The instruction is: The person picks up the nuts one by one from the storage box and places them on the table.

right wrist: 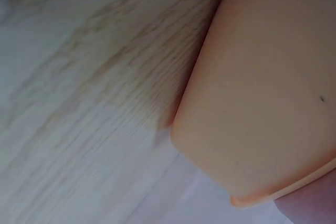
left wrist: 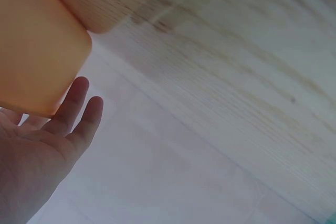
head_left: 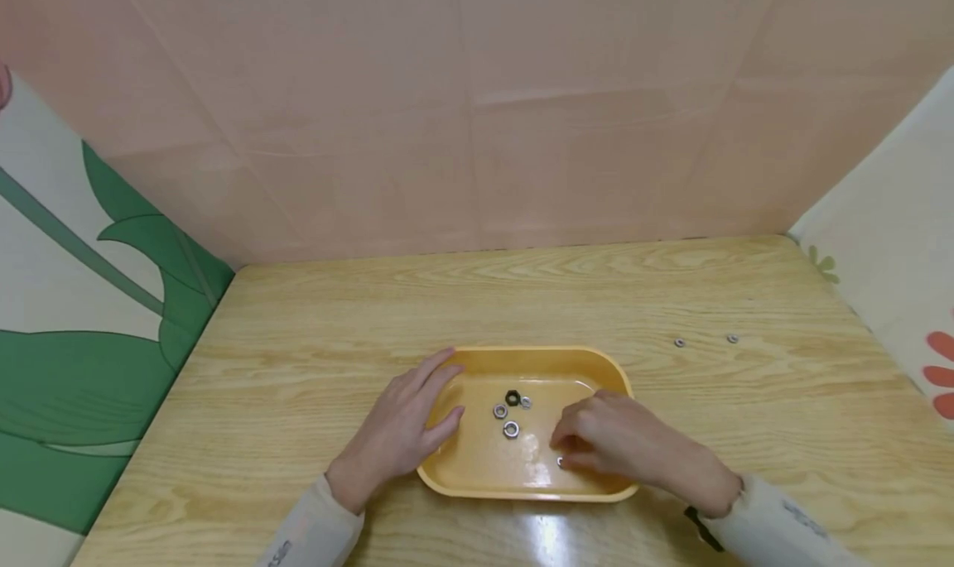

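A yellow-orange plastic tray (head_left: 522, 496) sits on the table in the head view. My left hand (head_left: 402, 420) rests at its left rim, fingers spread and relaxed, the thumb over the inside. In the left wrist view, the fingers of my left hand (left wrist: 50, 145) lie along the edge of the tray (left wrist: 39, 40). My right hand (head_left: 614, 433) reaches over the right side, and its thumb and fingers pinch a small silver nut (head_left: 561, 462) low in the tray. Left of it lie a black nut (head_left: 513, 397) and several silver nuts (head_left: 510, 430).
Two small nuts, one (head_left: 680, 343) nearer the tray and the other (head_left: 733, 338) farther right, lie on the wood-grain table (head_left: 313, 319). A pink cloth wall (head_left: 477, 136) closes off the back; printed panels (head_left: 74, 302) stand at both sides.
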Motion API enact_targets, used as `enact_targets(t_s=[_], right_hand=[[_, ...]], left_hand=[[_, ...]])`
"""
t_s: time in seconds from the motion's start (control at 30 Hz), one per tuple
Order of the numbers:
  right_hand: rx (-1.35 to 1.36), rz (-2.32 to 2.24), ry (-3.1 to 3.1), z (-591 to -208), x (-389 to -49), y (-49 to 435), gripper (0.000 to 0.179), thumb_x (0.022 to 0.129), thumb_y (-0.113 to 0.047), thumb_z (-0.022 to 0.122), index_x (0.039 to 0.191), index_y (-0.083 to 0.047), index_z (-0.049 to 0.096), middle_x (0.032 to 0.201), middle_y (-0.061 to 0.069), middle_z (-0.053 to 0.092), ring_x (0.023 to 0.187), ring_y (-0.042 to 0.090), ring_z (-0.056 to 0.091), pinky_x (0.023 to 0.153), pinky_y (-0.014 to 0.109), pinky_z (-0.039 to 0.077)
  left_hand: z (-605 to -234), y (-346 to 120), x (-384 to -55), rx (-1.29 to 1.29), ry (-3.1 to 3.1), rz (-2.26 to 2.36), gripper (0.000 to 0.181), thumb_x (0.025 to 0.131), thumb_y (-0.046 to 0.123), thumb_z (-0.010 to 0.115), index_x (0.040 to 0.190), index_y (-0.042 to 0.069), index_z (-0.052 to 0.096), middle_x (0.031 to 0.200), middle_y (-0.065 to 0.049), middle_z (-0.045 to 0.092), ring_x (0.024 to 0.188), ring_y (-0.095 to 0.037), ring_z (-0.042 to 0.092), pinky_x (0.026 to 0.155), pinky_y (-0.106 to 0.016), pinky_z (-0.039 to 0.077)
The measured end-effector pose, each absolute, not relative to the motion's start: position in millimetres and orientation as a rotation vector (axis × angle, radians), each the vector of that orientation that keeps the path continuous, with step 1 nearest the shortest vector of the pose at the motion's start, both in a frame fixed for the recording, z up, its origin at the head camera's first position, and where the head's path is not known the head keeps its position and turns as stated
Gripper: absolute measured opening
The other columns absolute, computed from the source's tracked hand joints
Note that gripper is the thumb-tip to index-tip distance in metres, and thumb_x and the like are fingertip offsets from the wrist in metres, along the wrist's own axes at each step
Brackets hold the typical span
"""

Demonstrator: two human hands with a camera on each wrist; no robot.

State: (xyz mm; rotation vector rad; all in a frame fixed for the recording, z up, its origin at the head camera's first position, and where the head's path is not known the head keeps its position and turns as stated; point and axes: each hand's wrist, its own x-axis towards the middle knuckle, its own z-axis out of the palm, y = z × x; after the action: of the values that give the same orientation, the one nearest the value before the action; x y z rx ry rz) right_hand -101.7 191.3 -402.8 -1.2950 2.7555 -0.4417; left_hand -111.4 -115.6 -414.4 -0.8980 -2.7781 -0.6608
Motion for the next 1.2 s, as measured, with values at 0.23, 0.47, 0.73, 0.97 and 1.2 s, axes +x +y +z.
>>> enact_targets(t_s=[0.23, 0.47, 0.73, 0.97, 1.2], right_hand=[[-1.289, -0.430, 2.731, -400.5, -102.3, 190.3, 0.006, 0.081, -0.029, 0.081, 0.085, -0.029, 0.077, 0.082, -0.020, 0.067, 0.072, -0.003, 0.058, 0.068, 0.028, 0.049], [-1.323, -0.452, 2.695, -398.8, -103.7, 190.0, 0.008, 0.079, -0.027, 0.082, 0.080, -0.032, 0.076, 0.079, -0.021, 0.065, 0.069, -0.004, 0.056, 0.064, 0.024, 0.048], [-1.338, -0.423, 2.716, -400.1, -102.8, 189.7, 0.013, 0.079, -0.022, 0.081, 0.079, -0.033, 0.074, 0.077, -0.023, 0.063, 0.066, -0.005, 0.050, 0.063, 0.024, 0.044], [-1.354, -0.417, 2.699, -399.3, -103.3, 189.3, 0.016, 0.080, -0.022, 0.081, 0.075, -0.034, 0.071, 0.075, -0.023, 0.061, 0.065, -0.005, 0.049, 0.062, 0.024, 0.043], [-1.294, -0.461, 2.704, -400.0, -102.2, 188.5, 0.025, 0.072, -0.015, 0.078, 0.070, -0.034, 0.063, 0.070, -0.025, 0.053, 0.061, -0.005, 0.043, 0.061, 0.023, 0.041]], left_hand=[[-414.9, -115.7, -111.7, -0.900, -2.771, -0.655, 0.050, 0.096, 0.033, 0.063, 0.141, 0.013, 0.053, 0.153, -0.010, 0.044, 0.130, -0.031, 0.054, 0.100, -0.053, 0.048], [-414.9, -115.7, -111.9, -0.897, -2.776, -0.654, 0.050, 0.096, 0.032, 0.062, 0.142, 0.012, 0.052, 0.153, -0.011, 0.044, 0.130, -0.031, 0.054, 0.101, -0.053, 0.048], [-414.6, -115.5, -112.1, -0.906, -2.764, -0.652, 0.050, 0.096, 0.032, 0.063, 0.141, 0.012, 0.053, 0.153, -0.011, 0.044, 0.128, -0.031, 0.055, 0.100, -0.052, 0.049], [-413.9, -115.3, -111.9, -0.898, -2.769, -0.654, 0.050, 0.096, 0.032, 0.063, 0.141, 0.013, 0.053, 0.153, -0.010, 0.044, 0.129, -0.031, 0.055, 0.099, -0.053, 0.049], [-414.2, -115.4, -112.0, -0.897, -2.770, -0.652, 0.049, 0.096, 0.032, 0.063, 0.141, 0.013, 0.053, 0.153, -0.011, 0.044, 0.129, -0.031, 0.055, 0.100, -0.053, 0.049]])
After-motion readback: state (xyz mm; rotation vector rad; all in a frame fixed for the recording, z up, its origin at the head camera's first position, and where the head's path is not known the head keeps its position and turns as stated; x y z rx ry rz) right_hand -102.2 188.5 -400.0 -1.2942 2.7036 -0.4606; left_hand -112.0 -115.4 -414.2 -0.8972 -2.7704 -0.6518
